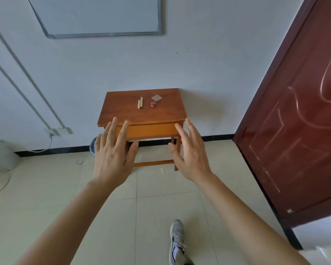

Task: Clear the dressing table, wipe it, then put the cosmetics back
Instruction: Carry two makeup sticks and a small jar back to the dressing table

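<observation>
Both hands are hanging spread & empty, left hand [113,155] & right hand [191,155], in front of the dressing table [122,113]. Cosmetics are sitting on top, nearer the wall: two sticks [140,102], round pot [152,104], square compact [156,98]. Risk imo: sticks rolling off w/ a careless sweep. Door [294,131] is crowding the right side.

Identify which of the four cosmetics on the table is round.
The small red jar, beside the square grey compact; the other two are slim sticks.

tubes [141,101] 2 | jar [152,104] 1 | compact [156,98] 1 | table [122,111] 1
</observation>
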`<state>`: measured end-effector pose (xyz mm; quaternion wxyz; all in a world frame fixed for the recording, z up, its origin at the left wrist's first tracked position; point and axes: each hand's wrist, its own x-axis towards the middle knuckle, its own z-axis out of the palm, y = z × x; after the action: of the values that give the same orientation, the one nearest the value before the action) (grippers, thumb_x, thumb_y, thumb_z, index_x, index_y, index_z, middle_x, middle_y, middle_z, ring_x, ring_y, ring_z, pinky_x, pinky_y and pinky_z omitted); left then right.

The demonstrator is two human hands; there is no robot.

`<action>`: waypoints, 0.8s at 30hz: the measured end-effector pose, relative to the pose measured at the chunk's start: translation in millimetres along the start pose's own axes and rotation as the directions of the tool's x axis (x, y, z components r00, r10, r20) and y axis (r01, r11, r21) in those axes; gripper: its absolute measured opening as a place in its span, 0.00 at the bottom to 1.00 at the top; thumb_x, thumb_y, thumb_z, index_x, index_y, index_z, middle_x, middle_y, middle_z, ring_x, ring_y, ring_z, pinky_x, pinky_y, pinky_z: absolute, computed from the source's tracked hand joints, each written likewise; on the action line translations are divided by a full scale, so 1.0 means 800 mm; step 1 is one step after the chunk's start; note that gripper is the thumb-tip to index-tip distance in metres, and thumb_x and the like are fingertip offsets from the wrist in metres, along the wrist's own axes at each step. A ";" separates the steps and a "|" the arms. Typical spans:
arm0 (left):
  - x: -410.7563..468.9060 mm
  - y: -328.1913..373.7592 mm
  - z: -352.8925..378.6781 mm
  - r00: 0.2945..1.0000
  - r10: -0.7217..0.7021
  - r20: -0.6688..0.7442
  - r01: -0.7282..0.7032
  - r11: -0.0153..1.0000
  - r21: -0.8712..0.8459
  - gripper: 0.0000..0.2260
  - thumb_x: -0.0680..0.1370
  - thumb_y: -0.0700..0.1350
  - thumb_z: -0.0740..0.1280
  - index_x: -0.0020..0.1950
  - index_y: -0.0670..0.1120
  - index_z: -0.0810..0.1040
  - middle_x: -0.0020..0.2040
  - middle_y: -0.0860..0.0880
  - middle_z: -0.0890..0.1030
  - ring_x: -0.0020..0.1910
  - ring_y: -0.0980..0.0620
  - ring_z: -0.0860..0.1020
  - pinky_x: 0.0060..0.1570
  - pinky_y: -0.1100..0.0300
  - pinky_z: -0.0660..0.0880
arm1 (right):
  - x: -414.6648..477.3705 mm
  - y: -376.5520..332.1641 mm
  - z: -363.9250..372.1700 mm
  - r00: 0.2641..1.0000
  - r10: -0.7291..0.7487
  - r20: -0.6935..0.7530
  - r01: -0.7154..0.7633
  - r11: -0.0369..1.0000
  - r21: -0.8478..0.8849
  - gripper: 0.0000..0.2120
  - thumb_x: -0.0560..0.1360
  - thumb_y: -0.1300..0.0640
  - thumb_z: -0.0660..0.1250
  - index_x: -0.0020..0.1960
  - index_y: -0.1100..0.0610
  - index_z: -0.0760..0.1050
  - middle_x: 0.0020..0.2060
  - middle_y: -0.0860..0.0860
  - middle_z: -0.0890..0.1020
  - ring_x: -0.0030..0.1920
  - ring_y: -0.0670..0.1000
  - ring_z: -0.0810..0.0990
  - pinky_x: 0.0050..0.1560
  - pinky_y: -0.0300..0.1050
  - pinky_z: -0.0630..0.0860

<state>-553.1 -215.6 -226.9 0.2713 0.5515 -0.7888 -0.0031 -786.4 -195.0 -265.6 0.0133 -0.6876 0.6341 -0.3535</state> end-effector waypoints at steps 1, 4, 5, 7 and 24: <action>0.019 -0.006 0.011 1.000 -0.006 0.010 0.006 1.000 0.003 0.26 0.81 0.58 0.53 0.78 0.51 0.57 0.79 0.44 0.56 0.77 0.41 0.56 0.72 0.40 0.57 | 0.018 0.011 0.011 1.000 -0.006 0.000 0.006 1.000 0.005 0.28 0.82 0.43 0.57 0.79 0.51 0.56 0.79 0.53 0.52 0.79 0.50 0.50 0.76 0.51 0.57; 0.086 -0.022 0.048 0.999 -0.011 0.031 0.010 1.000 0.018 0.27 0.81 0.58 0.53 0.78 0.51 0.56 0.79 0.45 0.55 0.77 0.42 0.55 0.73 0.41 0.55 | 0.083 0.050 0.046 1.000 -0.017 -0.010 0.017 0.999 0.032 0.28 0.82 0.45 0.59 0.78 0.52 0.58 0.79 0.54 0.53 0.79 0.51 0.52 0.75 0.53 0.59; 0.113 -0.026 0.060 0.999 -0.007 0.039 0.006 1.000 0.029 0.27 0.81 0.58 0.53 0.78 0.50 0.56 0.79 0.44 0.55 0.77 0.42 0.55 0.73 0.40 0.56 | 0.107 0.065 0.056 1.000 -0.012 -0.010 0.012 0.999 0.040 0.28 0.82 0.45 0.59 0.78 0.52 0.58 0.79 0.53 0.52 0.78 0.51 0.53 0.75 0.53 0.60; 0.169 -0.032 0.081 0.998 -0.015 0.064 0.012 0.999 0.044 0.27 0.81 0.59 0.52 0.79 0.51 0.55 0.79 0.45 0.54 0.78 0.43 0.54 0.73 0.41 0.55 | 0.157 0.090 0.074 1.000 0.014 0.001 -0.014 0.998 0.057 0.28 0.82 0.44 0.59 0.78 0.51 0.57 0.79 0.53 0.52 0.78 0.51 0.53 0.75 0.53 0.61; 0.455 -0.172 0.241 0.922 -0.243 0.301 0.200 0.965 0.168 0.33 0.79 0.61 0.57 0.79 0.54 0.47 0.80 0.48 0.44 0.79 0.44 0.48 0.74 0.39 0.53 | 0.447 0.191 0.251 0.962 0.036 0.271 -0.041 0.999 0.014 0.28 0.81 0.46 0.59 0.78 0.48 0.55 0.79 0.51 0.52 0.78 0.51 0.52 0.74 0.50 0.58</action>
<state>-605.5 -643.5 -278.6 0.1004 0.6465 -0.7530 -0.0699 -836.7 -626.5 -319.6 0.1134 -0.7169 0.6360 -0.2622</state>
